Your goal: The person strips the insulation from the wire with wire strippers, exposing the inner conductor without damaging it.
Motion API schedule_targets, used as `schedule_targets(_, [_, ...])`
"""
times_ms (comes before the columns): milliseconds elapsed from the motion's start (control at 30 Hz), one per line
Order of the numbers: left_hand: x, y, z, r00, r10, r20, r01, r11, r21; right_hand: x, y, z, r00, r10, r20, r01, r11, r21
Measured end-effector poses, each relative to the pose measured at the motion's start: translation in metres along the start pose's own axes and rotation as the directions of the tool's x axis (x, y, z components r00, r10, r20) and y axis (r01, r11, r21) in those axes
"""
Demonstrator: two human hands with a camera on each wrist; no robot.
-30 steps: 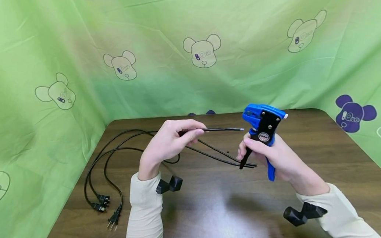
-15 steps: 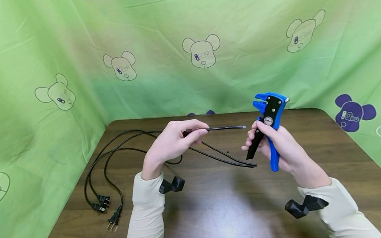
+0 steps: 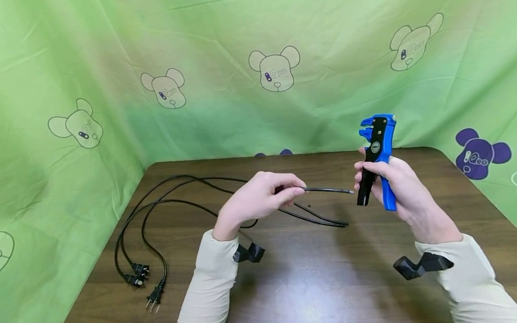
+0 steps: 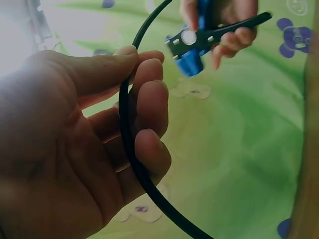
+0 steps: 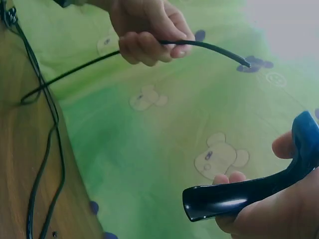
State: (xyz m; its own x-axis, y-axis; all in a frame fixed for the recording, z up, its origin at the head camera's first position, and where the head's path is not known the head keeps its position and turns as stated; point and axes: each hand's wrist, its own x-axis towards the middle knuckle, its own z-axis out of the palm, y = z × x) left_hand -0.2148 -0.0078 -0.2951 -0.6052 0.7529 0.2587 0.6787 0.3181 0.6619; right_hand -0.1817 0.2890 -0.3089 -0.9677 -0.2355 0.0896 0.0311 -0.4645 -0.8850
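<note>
My left hand [image 3: 261, 199] pinches a black power cord [image 3: 328, 190] between thumb and forefinger. The cord's cut end points right, with a small pale tip. In the left wrist view the cord [image 4: 130, 139] runs down across the curled fingers. My right hand [image 3: 402, 189] grips a blue and black wire stripper [image 3: 376, 145] by its handles, head up. Its jaws are apart with nothing between them, above and to the right of the cord's end. The right wrist view shows the stripper's black handle [image 5: 224, 200]; the tool's head lies outside that view.
Other black cords [image 3: 128, 225] loop over the left of the brown wooden table [image 3: 322, 297]. Their plugs [image 3: 155, 294] lie at the front left. Two cord ends [image 3: 339, 224] rest near the middle. A green printed cloth [image 3: 219, 114] hangs behind and at both sides.
The wire stripper has risen, moved right and turned more upright in my right hand, its jaws now showing apart. My left hand has moved right and slightly down with the cord.
</note>
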Motion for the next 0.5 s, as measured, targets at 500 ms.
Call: schedule_targets(500, [0.027, -0.004, 0.048, 0.980, 0.008, 0.199, -0.028, 0.995, 0.101, 0.003, -0.011, -0.019, 0.967, -0.175, 0.187, 0.175, 0.984, 0.015])
